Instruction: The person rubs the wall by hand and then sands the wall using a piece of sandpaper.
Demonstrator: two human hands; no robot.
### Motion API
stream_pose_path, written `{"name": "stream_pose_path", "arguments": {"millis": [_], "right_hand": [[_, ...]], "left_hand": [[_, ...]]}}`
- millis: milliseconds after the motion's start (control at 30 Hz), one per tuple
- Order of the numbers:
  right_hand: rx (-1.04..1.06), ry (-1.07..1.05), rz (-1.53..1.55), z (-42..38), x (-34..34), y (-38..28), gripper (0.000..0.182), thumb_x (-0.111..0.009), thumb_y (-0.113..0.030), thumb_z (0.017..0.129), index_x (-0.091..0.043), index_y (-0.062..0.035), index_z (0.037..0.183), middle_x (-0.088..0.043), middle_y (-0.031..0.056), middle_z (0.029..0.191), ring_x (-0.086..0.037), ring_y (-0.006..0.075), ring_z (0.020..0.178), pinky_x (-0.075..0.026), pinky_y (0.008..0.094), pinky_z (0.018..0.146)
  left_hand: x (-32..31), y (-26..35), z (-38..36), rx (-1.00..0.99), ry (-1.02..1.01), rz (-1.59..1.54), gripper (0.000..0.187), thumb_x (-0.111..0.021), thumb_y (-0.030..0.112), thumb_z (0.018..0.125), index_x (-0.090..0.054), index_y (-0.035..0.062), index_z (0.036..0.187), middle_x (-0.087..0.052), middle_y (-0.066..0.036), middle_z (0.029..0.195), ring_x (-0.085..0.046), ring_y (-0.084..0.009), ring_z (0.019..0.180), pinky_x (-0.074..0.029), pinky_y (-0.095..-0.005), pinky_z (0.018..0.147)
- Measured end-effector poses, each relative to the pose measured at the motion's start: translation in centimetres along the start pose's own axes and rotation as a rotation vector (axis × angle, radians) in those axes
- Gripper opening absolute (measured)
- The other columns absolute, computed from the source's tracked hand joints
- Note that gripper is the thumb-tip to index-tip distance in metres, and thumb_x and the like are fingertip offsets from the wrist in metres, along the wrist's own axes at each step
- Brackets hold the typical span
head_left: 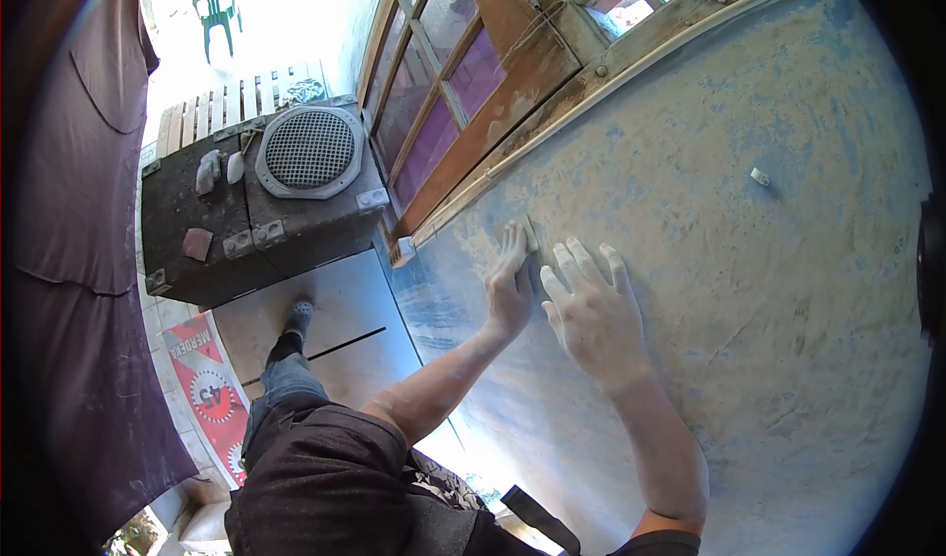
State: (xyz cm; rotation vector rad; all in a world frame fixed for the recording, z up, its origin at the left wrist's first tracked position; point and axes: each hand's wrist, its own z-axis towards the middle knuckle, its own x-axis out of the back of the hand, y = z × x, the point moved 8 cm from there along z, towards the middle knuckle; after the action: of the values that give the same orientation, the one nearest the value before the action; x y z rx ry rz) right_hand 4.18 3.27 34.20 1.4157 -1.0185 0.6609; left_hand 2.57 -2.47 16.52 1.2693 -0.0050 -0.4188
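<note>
Pale dust covers both of my hands and forearms. My left hand (509, 282) presses against the wall (759, 329), its fingers over a small pale flat piece that looks like sandpaper (530, 233). Only the piece's edge shows beside the fingers. To its right, my right hand (596, 314) lies flat on the wall with the fingers apart and nothing in it. The wall surface is patchy, whitish over blue, with dusty streaks below the left hand.
Left of the wall stands a dark speaker box (212, 226) with a round grille (313, 152) and a reddish square piece (197, 243) on top. A wooden window frame (473, 142) and a cable run (631, 63) border the wall. A small white plug (760, 176) sticks out.
</note>
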Motion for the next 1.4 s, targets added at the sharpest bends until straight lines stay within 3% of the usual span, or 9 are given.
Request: {"name": "stream_pose_path", "arguments": {"millis": [133,367,500,733,800,833,900,1167,1400], "right_hand": [[0.004,0.015,-0.009,-0.5,-0.1,0.1,0.043,-0.070,-0.033,0.098,-0.069,-0.0145,0.137,-0.060,0.0071,0.151,-0.043,0.0193,0.151,-0.024,0.0474,0.130],[-0.032,0.029,0.025,-0.1,0.8,0.5,0.044,-0.072,-0.034,0.098,-0.069,-0.0152,0.137,-0.059,0.0075,0.152,-0.042,0.0188,0.152,-0.023,0.0489,0.130],[-0.056,0.045,0.042,-0.4,1.2,0.9,0.045,-0.072,-0.034,0.098,-0.067,-0.0154,0.138,-0.059,0.0069,0.152,-0.041,0.0185,0.152,-0.023,0.0492,0.130],[-0.043,0.044,0.019,-0.8,0.9,0.7,0.044,-0.073,-0.033,0.097,-0.068,-0.0161,0.137,-0.060,0.0063,0.151,-0.042,0.0179,0.152,-0.024,0.0500,0.130],[-0.055,0.050,0.041,-0.9,0.8,0.8,0.044,-0.073,-0.033,0.096,-0.068,-0.0159,0.136,-0.060,0.0062,0.151,-0.042,0.0177,0.152,-0.024,0.0499,0.129],[-0.048,0.061,0.020,-0.9,1.0,0.8,0.044,-0.074,-0.033,0.096,-0.069,-0.0158,0.136,-0.060,0.0060,0.151,-0.042,0.0176,0.151,-0.024,0.0499,0.129],[-0.049,0.065,0.006,-1.0,0.7,0.8,0.045,-0.074,-0.033,0.096,-0.069,-0.0157,0.136,-0.060,0.0058,0.150,-0.042,0.0174,0.151,-0.025,0.0498,0.129],[-0.034,0.073,-0.028,-0.5,0.1,0.4,0.043,-0.074,-0.034,0.096,-0.072,-0.0151,0.134,-0.059,0.0058,0.152,-0.041,0.0184,0.152,-0.022,0.0504,0.130],[-0.031,0.051,-0.005,-0.5,0.0,0.2,0.044,-0.074,-0.034,0.096,-0.072,-0.0151,0.135,-0.059,0.0071,0.152,-0.041,0.0192,0.152,-0.021,0.0512,0.131]], "left_hand": [[0.0,0.2,3.0,0.195,0.124,-0.025,0.044,-0.053,0.003,0.107,-0.053,-0.0071,0.150,-0.051,-0.028,0.156,-0.046,-0.0361,0.148,-0.042,-0.0389,0.121],[0.6,-0.5,-2.5,-0.043,-0.106,0.101,0.045,-0.053,0.000,0.106,-0.053,-0.0055,0.151,-0.050,-0.028,0.157,-0.043,-0.0379,0.151,-0.040,-0.0430,0.123],[0.4,-1.3,-0.9,0.093,-0.042,0.087,0.044,-0.055,0.000,0.105,-0.056,-0.0050,0.149,-0.052,-0.028,0.154,-0.048,-0.0380,0.146,-0.044,-0.0434,0.120],[0.2,-1.2,3.4,0.161,0.141,0.154,0.036,-0.057,0.004,0.105,-0.065,-0.0048,0.139,-0.065,-0.028,0.138,-0.066,-0.0375,0.128,-0.054,-0.0396,0.106],[0.8,0.0,5.3,0.124,0.232,0.123,0.033,-0.054,0.010,0.108,-0.069,-0.0052,0.133,-0.077,-0.026,0.117,-0.077,-0.0341,0.111,-0.056,-0.0381,0.095],[0.8,0.3,5.8,0.123,0.212,0.130,0.033,-0.054,0.010,0.108,-0.069,-0.0052,0.133,-0.077,-0.026,0.117,-0.077,-0.0341,0.111,-0.056,-0.0381,0.095],[0.6,-0.4,5.9,0.222,0.159,0.093,0.037,-0.055,0.001,0.105,-0.064,-0.0056,0.140,-0.062,-0.029,0.143,-0.061,-0.0398,0.135,-0.051,-0.0389,0.111],[0.9,-1.1,-3.1,-0.045,-0.095,0.083,0.046,-0.051,-0.001,0.105,-0.051,-0.0082,0.151,-0.047,-0.029,0.159,-0.042,-0.0393,0.151,-0.037,-0.0424,0.125],[-0.4,-1.9,-1.4,0.293,0.039,-0.058,0.043,-0.050,0.004,0.109,-0.053,-0.0072,0.150,-0.048,-0.030,0.157,-0.043,-0.0396,0.151,-0.040,-0.0418,0.122]]}}
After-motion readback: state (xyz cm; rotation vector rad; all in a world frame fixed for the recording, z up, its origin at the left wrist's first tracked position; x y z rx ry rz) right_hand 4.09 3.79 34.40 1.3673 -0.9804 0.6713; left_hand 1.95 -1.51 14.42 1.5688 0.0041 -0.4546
